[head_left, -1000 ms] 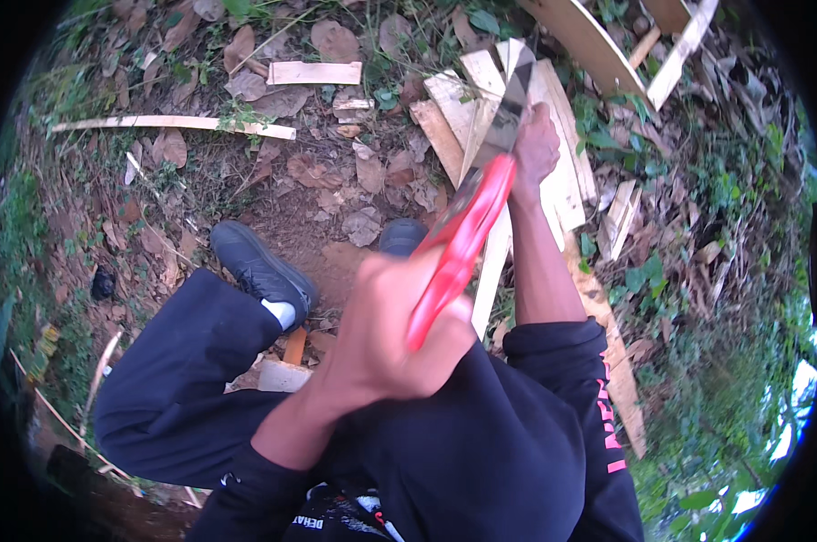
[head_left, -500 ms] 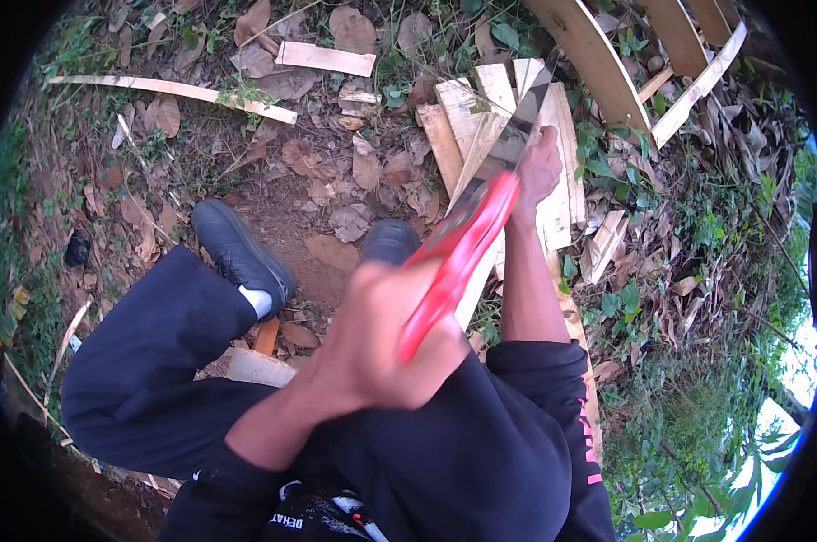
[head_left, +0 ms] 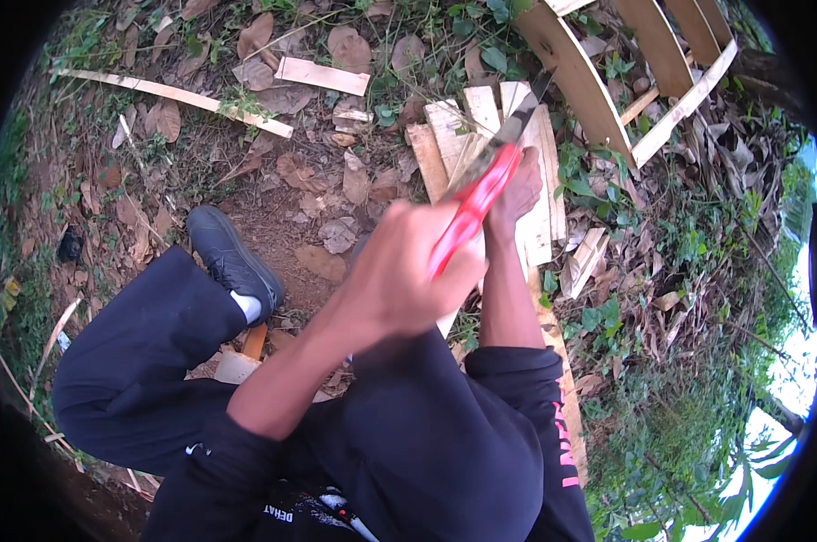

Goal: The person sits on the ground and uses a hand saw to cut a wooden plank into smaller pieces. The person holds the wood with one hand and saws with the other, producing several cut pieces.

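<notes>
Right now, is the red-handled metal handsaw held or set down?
Held: the left hand grips its red handle, the blade slanting over pale wooden planks.

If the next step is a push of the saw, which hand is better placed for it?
Probably the left hand: it grips the saw by its red handle, with the blade pointing away over the boards. The right hand is at the boards, its hold partly hidden.

Black sleeve point(head_left: 515, 369) with pink lettering point(head_left: 565, 443)
</notes>
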A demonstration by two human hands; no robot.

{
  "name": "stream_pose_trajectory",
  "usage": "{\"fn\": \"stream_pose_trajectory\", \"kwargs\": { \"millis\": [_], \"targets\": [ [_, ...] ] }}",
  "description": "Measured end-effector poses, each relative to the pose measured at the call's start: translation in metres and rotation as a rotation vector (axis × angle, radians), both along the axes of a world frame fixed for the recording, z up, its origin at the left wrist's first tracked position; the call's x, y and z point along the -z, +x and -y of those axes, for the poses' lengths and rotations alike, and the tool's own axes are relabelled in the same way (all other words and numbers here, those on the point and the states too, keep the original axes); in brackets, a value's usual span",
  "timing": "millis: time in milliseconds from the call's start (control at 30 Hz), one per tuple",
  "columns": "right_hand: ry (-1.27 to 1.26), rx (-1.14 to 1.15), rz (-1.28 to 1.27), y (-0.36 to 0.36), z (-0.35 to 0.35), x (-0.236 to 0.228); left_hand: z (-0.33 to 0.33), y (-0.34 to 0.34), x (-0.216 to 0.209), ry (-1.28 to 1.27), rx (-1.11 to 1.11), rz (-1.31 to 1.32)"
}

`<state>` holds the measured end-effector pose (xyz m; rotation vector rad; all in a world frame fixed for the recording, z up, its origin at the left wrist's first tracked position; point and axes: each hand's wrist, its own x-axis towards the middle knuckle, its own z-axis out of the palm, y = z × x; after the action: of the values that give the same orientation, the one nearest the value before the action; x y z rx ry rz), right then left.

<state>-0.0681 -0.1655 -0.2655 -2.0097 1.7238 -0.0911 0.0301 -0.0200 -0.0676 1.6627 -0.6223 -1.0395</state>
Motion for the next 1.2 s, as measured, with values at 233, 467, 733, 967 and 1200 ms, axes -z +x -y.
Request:
{"fn": "stream_pose_trajectory", "kwargs": {
  "millis": [233,467,733,967,1200],
  "targets": [
    [-0.061,0.002,0.032,0.001,0.004,-0.013,-0.02,0.009,-0.044,-0.039,0.124,-0.042],
    [0.021,0.038,-0.067,0.015,0.0,-0.023,-0.049,-0.01,-0.033,0.003,-0.021,-0.119],
    [0.038,-0.005,-0.089,0.016,-0.002,-0.032,-0.02,0.006,-0.007,-0.023,0.022,-0.048],
    [0.022,0.029,-0.049,0.015,0.0,-0.03,-0.028,-0.008,-0.018,-0.069,0.018,0.031],
    [0.036,0.023,-0.042,0.017,0.003,-0.032,-0.021,-0.01,-0.013,-0.058,0.021,0.055]
  ]
}}
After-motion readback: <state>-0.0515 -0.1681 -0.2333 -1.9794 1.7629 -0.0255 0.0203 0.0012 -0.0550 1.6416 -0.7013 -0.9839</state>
